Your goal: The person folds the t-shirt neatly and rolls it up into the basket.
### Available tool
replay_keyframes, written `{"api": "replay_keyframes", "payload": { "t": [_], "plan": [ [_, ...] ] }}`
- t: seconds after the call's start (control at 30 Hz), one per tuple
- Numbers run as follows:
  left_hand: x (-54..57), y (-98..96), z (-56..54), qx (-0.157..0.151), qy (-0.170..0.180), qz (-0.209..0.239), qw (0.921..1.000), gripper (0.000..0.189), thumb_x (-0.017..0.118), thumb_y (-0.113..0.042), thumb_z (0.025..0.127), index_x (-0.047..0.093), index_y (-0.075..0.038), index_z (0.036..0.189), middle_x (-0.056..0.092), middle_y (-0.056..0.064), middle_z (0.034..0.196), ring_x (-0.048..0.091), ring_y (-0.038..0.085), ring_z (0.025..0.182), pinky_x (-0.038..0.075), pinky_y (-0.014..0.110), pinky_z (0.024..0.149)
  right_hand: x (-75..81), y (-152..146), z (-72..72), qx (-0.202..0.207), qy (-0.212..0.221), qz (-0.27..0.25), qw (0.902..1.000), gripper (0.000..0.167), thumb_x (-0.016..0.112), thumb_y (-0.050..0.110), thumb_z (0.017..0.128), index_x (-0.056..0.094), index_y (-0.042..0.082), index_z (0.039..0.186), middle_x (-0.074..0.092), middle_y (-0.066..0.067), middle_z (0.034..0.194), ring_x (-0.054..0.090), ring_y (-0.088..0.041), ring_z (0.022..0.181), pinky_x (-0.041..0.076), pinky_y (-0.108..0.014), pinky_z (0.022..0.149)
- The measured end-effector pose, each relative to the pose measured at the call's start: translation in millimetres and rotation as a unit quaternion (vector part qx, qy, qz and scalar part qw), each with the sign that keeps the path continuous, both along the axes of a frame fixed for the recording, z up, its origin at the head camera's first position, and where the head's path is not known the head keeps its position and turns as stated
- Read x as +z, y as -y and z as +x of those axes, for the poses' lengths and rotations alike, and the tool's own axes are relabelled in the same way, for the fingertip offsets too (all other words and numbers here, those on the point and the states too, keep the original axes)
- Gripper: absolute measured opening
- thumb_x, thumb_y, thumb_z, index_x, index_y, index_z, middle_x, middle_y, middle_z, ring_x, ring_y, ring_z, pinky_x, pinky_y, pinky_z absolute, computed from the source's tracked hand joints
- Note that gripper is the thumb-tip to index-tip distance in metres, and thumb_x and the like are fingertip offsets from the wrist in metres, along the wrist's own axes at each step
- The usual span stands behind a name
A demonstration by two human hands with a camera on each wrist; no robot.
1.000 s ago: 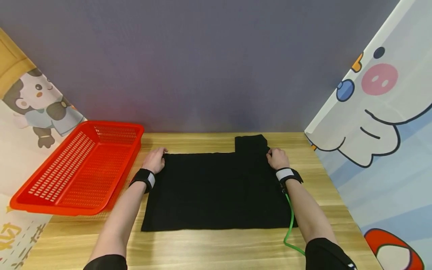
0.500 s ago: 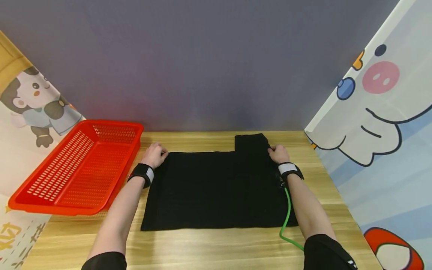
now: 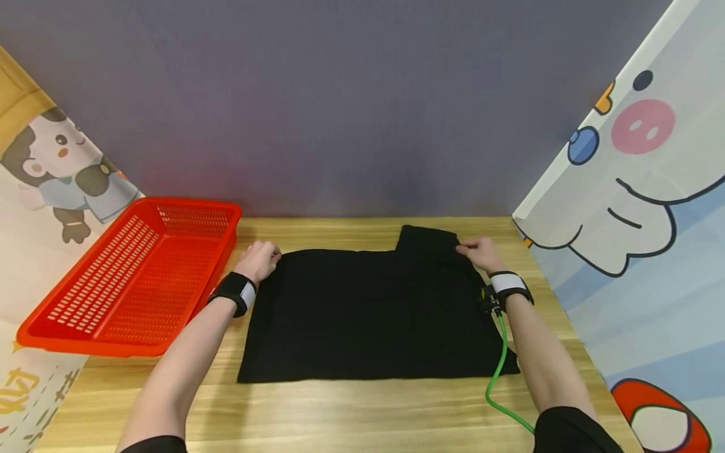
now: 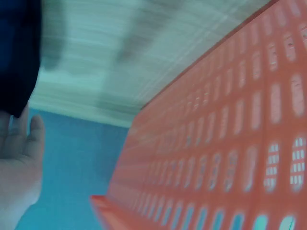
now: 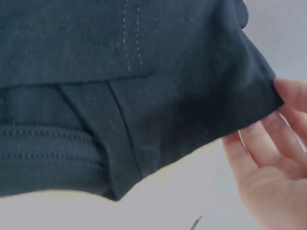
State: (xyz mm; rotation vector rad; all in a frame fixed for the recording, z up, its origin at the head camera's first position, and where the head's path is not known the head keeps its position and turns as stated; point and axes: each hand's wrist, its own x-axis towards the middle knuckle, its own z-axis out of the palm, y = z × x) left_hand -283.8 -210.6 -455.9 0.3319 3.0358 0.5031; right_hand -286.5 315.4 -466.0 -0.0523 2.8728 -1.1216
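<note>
A folded black garment (image 3: 362, 314) lies as a wide rectangle in front of me, with a small flap (image 3: 427, 239) jutting past its far edge on the right. My left hand (image 3: 257, 261) pinches its far left corner; in the left wrist view that hand (image 4: 21, 163) shows below the dark cloth (image 4: 19, 52). At the far right, my right hand (image 3: 481, 253) pinches the edge beside the flap. Close up in the right wrist view, thumb and fingers (image 5: 292, 96) grip a corner of the cloth, which shows folded layers and double rows of stitching (image 5: 48, 143).
A red plastic basket (image 3: 195, 314) with slotted walls stands on the left of the wooden table (image 3: 340, 415), close beside my left forearm. A grey panel (image 3: 340, 113) rises behind the table. From the right wrist band runs a green cable (image 3: 501, 365).
My right hand has moved right, drawing the garment's right side and flap with it. The far edge now bows slightly. My left hand has shifted only a little and keeps its corner.
</note>
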Motion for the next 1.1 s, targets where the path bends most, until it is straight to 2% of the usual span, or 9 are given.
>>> {"api": "replay_keyframes", "payload": {
  "t": [0.23,0.37,0.47,0.57,0.73,0.87,0.93,1.03,1.1],
  "plan": [
    [14.1,-3.7,13.1,0.006,-0.006,-0.009,0.9999,0.02,0.057,-0.008,0.096,0.076,-0.003,0.095,0.073,0.019,0.098,0.068,0.04,0.089,0.052,0.057,0.077,9.5,-5.8,9.7,0.025,0.018,-0.04,0.9987,0.041,0.056,0.012,0.102,0.055,-0.015,0.133,0.052,-0.037,0.138,0.052,-0.054,0.127,0.045,-0.061,0.105],
    [18.9,-1.0,19.8,-0.005,-0.014,-0.02,0.9997,0.018,0.059,-0.005,0.091,0.073,-0.005,0.079,0.069,0.014,0.082,0.065,0.034,0.076,0.051,0.049,0.067,15.9,-9.4,17.0,0.034,0.041,-0.068,0.9963,0.043,0.053,0.012,0.104,0.051,-0.016,0.136,0.046,-0.039,0.144,0.047,-0.055,0.132,0.042,-0.062,0.108],
    [21.1,0.7,24.7,-0.022,-0.007,-0.028,0.9993,0.024,0.06,-0.003,0.087,0.064,-0.008,0.064,0.057,0.006,0.065,0.056,0.026,0.065,0.042,0.04,0.059,19.7,-12.3,23.0,0.041,0.056,-0.081,0.9943,0.044,0.052,0.012,0.105,0.049,-0.017,0.137,0.042,-0.04,0.146,0.046,-0.055,0.133,0.04,-0.062,0.11],
    [22.9,1.4,29.8,-0.039,0.002,-0.03,0.9988,0.032,0.061,-0.001,0.083,0.052,-0.012,0.054,0.042,-0.001,0.059,0.046,0.02,0.059,0.032,0.033,0.055,21.1,-14.7,28.7,0.045,0.067,-0.087,0.9929,0.045,0.053,0.013,0.105,0.049,-0.016,0.138,0.042,-0.038,0.147,0.046,-0.054,0.133,0.039,-0.062,0.111],
    [25.1,1.0,34.9,-0.054,0.014,-0.034,0.9979,0.039,0.062,0.0,0.079,0.039,-0.015,0.051,0.03,-0.004,0.058,0.036,0.016,0.056,0.025,0.031,0.054,20.1,-17.9,38.1,0.039,0.068,-0.085,0.9933,0.046,0.054,0.016,0.104,0.05,-0.015,0.138,0.045,-0.038,0.145,0.048,-0.054,0.132,0.04,-0.063,0.11],
    [26.4,0.7,39.8,-0.078,0.02,-0.043,0.9958,0.044,0.068,-0.001,0.079,0.038,-0.017,0.051,0.025,-0.006,0.058,0.029,0.013,0.055,0.022,0.03,0.053,19.8,-23.5,47.3,0.039,0.069,-0.091,0.9927,0.045,0.054,0.015,0.104,0.051,-0.016,0.137,0.047,-0.039,0.143,0.049,-0.054,0.131,0.039,-0.063,0.11],
    [26.1,1.0,43.4,-0.09,0.02,-0.047,0.9946,0.046,0.071,-0.001,0.079,0.038,-0.017,0.051,0.029,-0.006,0.058,0.027,0.012,0.055,0.02,0.029,0.053,19.7,-27.4,53.2,0.042,0.072,-0.094,0.9921,0.044,0.055,0.015,0.104,0.052,-0.016,0.136,0.048,-0.039,0.142,0.05,-0.054,0.13,0.039,-0.064,0.11],
    [25.1,1.5,49.2,-0.1,0.026,-0.052,0.9933,0.044,0.074,-0.001,0.079,0.042,-0.016,0.053,0.046,-0.003,0.061,0.031,0.011,0.056,0.022,0.028,0.053,17.7,-32.9,61.9,0.048,0.07,-0.084,0.9929,0.043,0.056,0.015,0.103,0.054,-0.015,0.134,0.051,-0.038,0.14,0.052,-0.053,0.128,0.041,-0.063,0.108],
    [24.4,1.5,52.7,-0.1,0.029,-0.057,0.993,0.036,0.075,-0.002,0.079,0.05,-0.013,0.055,0.06,0.002,0.068,0.039,0.013,0.058,0.028,0.029,0.053,15.8,-35.3,67.7,0.05,0.07,-0.079,0.9931,0.042,0.057,0.014,0.103,0.056,-0.014,0.133,0.053,-0.037,0.138,0.054,-0.052,0.127,0.043,-0.062,0.107]
  ]
}}
